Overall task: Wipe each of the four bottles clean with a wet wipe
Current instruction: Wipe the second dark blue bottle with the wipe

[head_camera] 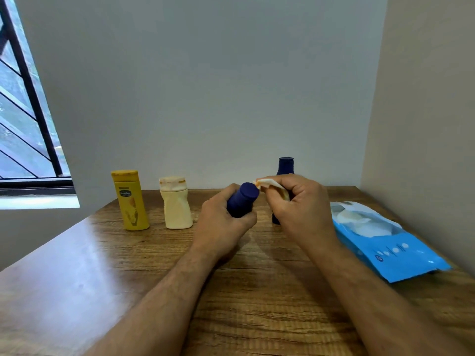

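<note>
We've got a wood-grain table [102, 265] w/ a semi-glossy sheen, glare near the window. Yellow bottle [132, 204] and cream bottle [177, 209] look like smooth plastic, dark blue bottle [241, 201] matt plastic. Wipes pack [390, 247] is shiny, crinkly plastic film.

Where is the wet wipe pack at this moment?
In the head view, the blue wet wipe pack lies flat on the right side of the wooden table, near the side wall, just right of the right hand.
</note>
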